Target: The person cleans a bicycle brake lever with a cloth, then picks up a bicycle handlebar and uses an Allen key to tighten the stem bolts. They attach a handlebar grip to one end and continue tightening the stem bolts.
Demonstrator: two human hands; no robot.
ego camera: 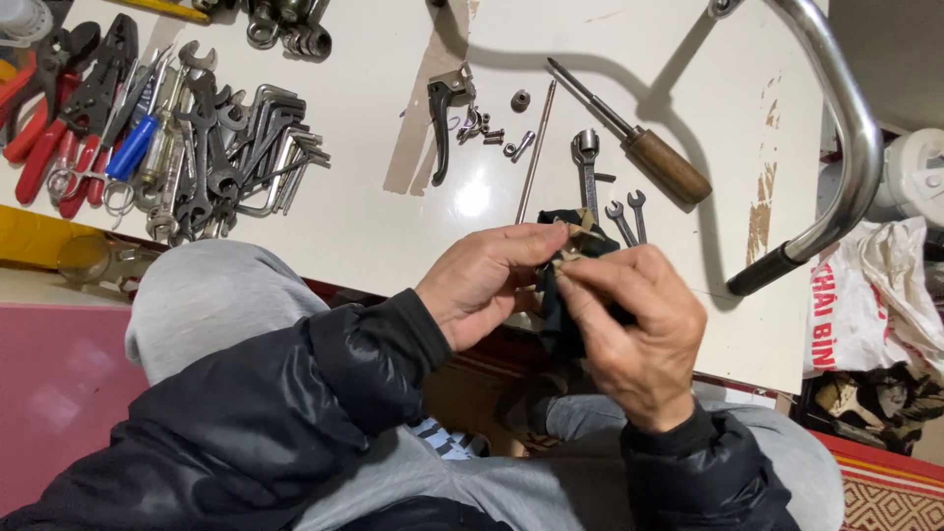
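Dark cloth [559, 313] with a small tan part [580, 246] wrapped in it sits between both hands, held above the near edge of the white worktop [393, 211] and over the person's lap. The left hand [489, 280] pinches the tan part from the left, thumb and forefinger closed on it; the right hand [639, 334] grips the cloth and presses its fingertips together on the same part from the right. Judging from this, the part is in the middle of being wiped or rubbed. How much of it is already clean cannot be told, as most of it is hidden by fingers and cloth.

Loose pieces wait on the worktop just beyond the hands: a black brake lever [444, 113], a cluster of small bolts and nuts [487, 128], a thin metal rod [536, 152], a ratchet wrench [587, 167] and two small spanners [629, 214]. A wooden-handled screwdriver [639, 133] lies diagonally towards the far right. These look unassembled, so much of the work seems left.

At the worktop's left edge lies a heap of spanners and hex keys [236, 147], with red-handled pliers [44, 138] and a blue-handled tool [130, 147] beside it. A chrome handlebar [851, 128] with a black grip [772, 267] curves over the right edge, near the hands but not touching them. Nothing blocks the hands, though the spanners lie just beside the cloth.
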